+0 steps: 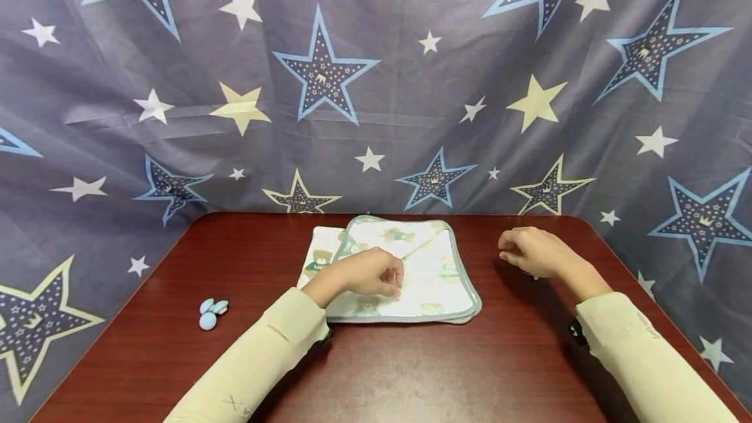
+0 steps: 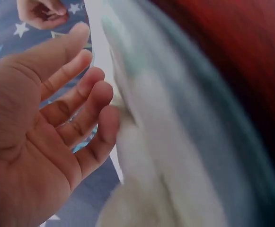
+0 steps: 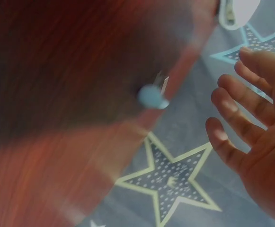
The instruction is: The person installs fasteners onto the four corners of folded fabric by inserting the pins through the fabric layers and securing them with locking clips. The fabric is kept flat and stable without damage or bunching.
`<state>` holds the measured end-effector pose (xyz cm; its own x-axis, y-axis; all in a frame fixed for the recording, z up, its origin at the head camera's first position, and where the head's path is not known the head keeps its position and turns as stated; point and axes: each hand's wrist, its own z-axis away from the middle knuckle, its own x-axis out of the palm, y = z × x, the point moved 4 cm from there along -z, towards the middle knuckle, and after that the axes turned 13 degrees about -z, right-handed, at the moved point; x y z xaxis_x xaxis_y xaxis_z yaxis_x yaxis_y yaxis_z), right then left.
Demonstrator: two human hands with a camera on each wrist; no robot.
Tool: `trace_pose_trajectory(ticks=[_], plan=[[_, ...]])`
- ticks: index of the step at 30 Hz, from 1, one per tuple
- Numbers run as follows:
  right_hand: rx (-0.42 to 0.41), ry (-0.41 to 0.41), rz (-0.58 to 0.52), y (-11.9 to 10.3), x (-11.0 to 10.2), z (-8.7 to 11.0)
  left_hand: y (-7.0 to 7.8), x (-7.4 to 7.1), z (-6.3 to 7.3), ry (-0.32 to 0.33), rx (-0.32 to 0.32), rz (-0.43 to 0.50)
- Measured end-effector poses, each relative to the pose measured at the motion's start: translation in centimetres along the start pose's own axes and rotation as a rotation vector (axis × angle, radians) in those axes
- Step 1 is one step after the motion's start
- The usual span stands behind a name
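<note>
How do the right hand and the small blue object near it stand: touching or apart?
Apart. The right wrist view shows it: the starry backdrop is visible between the right hand and the small blue object.

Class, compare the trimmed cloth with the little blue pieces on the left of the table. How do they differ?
The cloth is much larger than the blue pieces. The cloth is pale with printed figures and a blue-grey edge; the blue pieces look mostly plain. Both rest on the reddish-brown table.
</note>
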<state>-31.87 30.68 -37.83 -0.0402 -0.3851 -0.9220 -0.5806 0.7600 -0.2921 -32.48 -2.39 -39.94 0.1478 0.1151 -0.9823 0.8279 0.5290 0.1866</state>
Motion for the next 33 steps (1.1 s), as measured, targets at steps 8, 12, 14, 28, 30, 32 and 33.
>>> trace_pose_trajectory(ticks=[8, 12, 14, 28, 30, 32, 33], plan=[[-0.004, -0.034, 0.052, 1.8, -0.5, 1.4, 1.6, 1.1, -0.5, -0.068, 0.025, 0.061], [-0.034, -0.028, 0.082, 2.7, -0.7, 2.0, 2.2, 1.3, -0.5, -0.085, 0.029, 0.041], [-0.031, -0.029, 0.096, 3.3, -0.7, 2.3, 2.4, 1.4, -0.5, -0.091, 0.027, 0.026], [-0.01, -0.046, 0.085, 3.8, 0.5, 2.0, 3.5, 2.1, -0.8, -0.136, -0.011, -0.089], [0.004, -0.056, 0.084, 3.8, 0.6, 1.9, 3.6, 2.0, -0.9, -0.137, 0.002, -0.094], [0.006, -0.07, 0.069, 3.8, 0.8, 1.8, 3.7, 2.0, -1.0, -0.141, 0.016, -0.092], [0.004, -0.079, 0.056, 3.9, 0.8, 1.8, 3.8, 1.9, -1.0, -0.141, 0.022, -0.083]])
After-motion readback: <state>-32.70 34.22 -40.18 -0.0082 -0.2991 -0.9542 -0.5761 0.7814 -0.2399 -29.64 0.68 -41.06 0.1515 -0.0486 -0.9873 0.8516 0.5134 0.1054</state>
